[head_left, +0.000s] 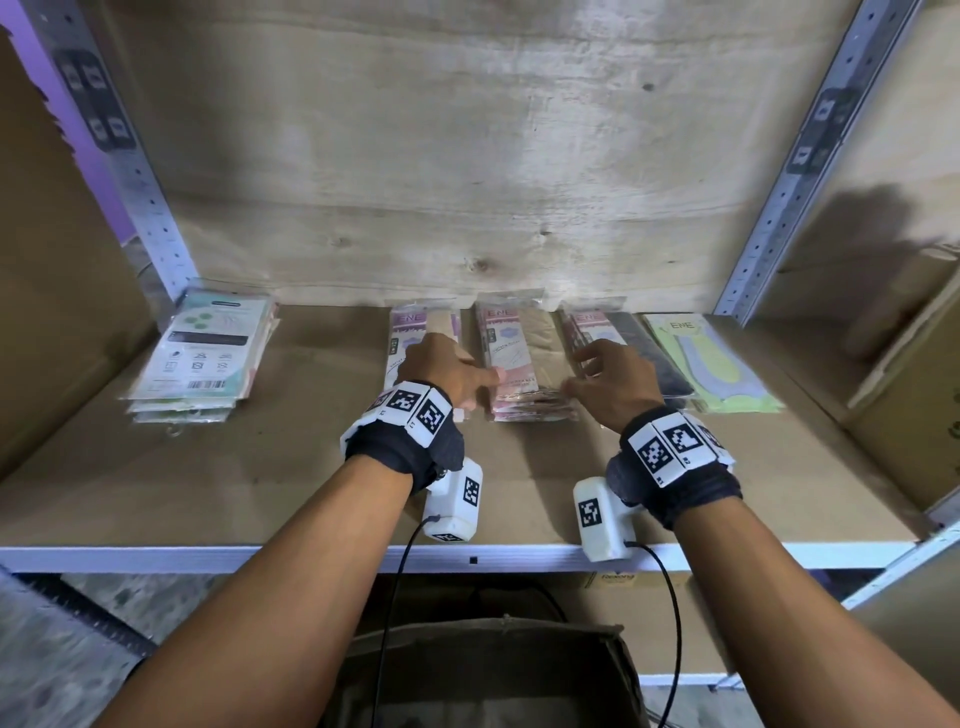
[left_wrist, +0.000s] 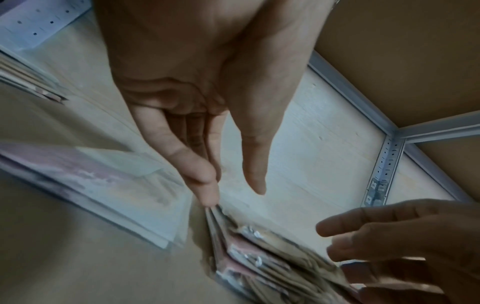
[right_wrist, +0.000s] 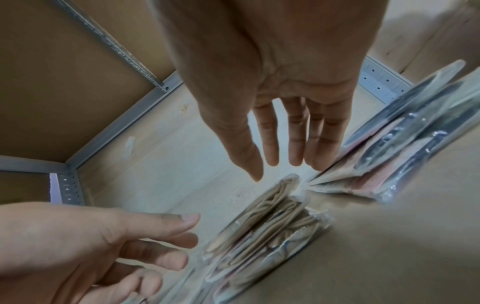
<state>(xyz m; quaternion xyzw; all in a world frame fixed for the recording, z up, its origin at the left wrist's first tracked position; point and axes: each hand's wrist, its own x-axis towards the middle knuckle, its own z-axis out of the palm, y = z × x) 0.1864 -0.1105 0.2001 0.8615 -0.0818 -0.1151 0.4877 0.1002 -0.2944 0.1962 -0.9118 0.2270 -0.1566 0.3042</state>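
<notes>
Your left hand (head_left: 441, 370) is open, its straight fingertips touching the left edge of the middle packet stack (head_left: 519, 348), far back on the shelf (head_left: 260, 467). Your right hand (head_left: 615, 382), fingers loosely spread, sits at the stack's right side; whether it touches is hidden.

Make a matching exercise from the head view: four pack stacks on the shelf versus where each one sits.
Things:
1. barcode-label stack
2. middle beige ENE stack
3. black ENE stack
4. yellow-green ENE pack

Places:
A. right end of the row
B. between left hand and right hand
C. far left, apart from the row
D. second from the right

Pairs: 1-C, 2-B, 3-D, 4-A
</notes>
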